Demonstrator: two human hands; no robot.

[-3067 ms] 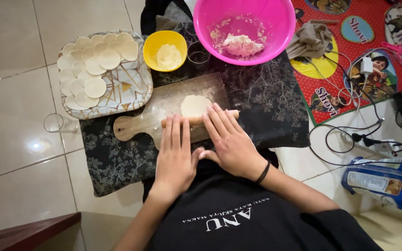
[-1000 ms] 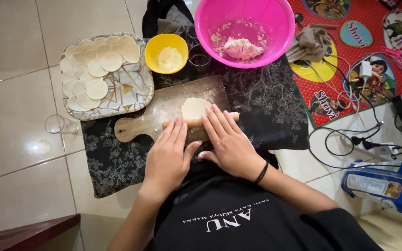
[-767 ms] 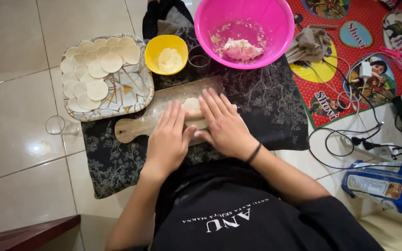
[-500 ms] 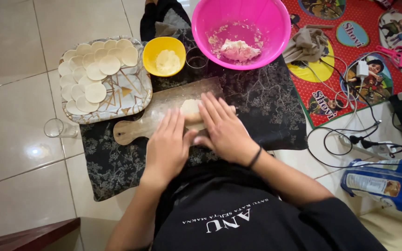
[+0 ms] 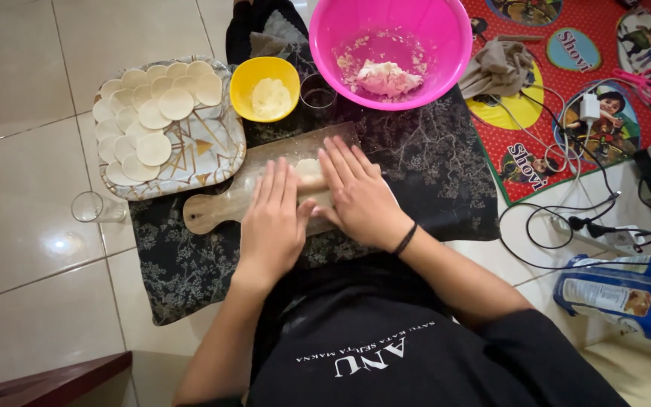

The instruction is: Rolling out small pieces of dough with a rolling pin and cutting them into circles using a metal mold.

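Both hands lie flat, palms down, on a wooden paddle-shaped board (image 5: pixel 224 207) that sits on a dark cloth with a pale branching print (image 5: pixel 431 173). The left hand (image 5: pixel 274 218) has its fingers straight and close together, pointing away from the body; the right hand (image 5: pixel 359 192) is spread a little wider, a dark band on its wrist. Neither hand curls round anything — the fingers press down on a pale rolling pin (image 5: pixel 316 183), of which only a short stretch shows in the gap between the two hands. Just past the fingertips lies a small flattened piece of dough (image 5: pixel 307 166), partly covered by them, resting on the board.

Beyond the left fingertips stands a small yellow bowl (image 5: pixel 265 89) holding pale flour or crumbs, and beside it a clear drinking glass (image 5: pixel 318 90). Beyond the right fingertips sits a large pink plastic bowl (image 5: pixel 446 45) with a lump of dough (image 5: pixel 386 75) and scraps stuck to its wall. To the outer side of the left hand, well apart from it, a marbled tray with gold lines (image 5: pixel 216 147) carries overlapping round dough wrappers (image 5: pixel 152 120) — another clear glass (image 5: pixel 88 207) lies on the tiled floor near the tray's corner. Off to the right, a crumpled grey cloth (image 5: pixel 499 68) rests on a red cartoon-printed mat (image 5: pixel 566 98) among tangled cables.
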